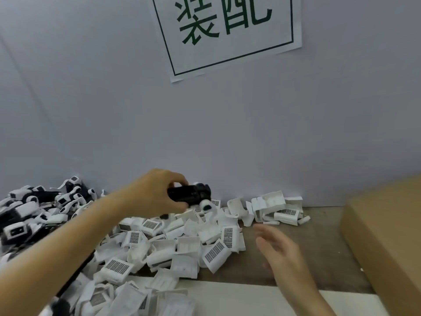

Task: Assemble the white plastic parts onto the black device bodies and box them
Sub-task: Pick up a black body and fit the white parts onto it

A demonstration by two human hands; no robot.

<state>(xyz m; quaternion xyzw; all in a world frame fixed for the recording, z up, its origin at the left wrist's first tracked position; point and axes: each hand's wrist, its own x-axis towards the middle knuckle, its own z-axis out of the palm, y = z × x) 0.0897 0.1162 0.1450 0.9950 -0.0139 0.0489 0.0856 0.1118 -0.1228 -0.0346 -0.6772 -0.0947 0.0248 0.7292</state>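
Left hand (pixel 157 197) grips small black plastic device body (pixel 189 194) above heap of white plastic parts (pixel 182 245). Right hand (pixel 276 247) empty, fingers relaxed, blurred, over brown bench (pixel 319 258)

Small factory assembly station. White paper sign with green Chinese characters in green frame (pixel 225 30) on plain grey partition wall (pixel 91 110). Brown wooden counter (pixel 307 242) heaped with loose white plastic parts (pixel 182 242), pile of black-and-white device bodies (pixel 34 206), brown cardboard box (pixel 387 236) at right.
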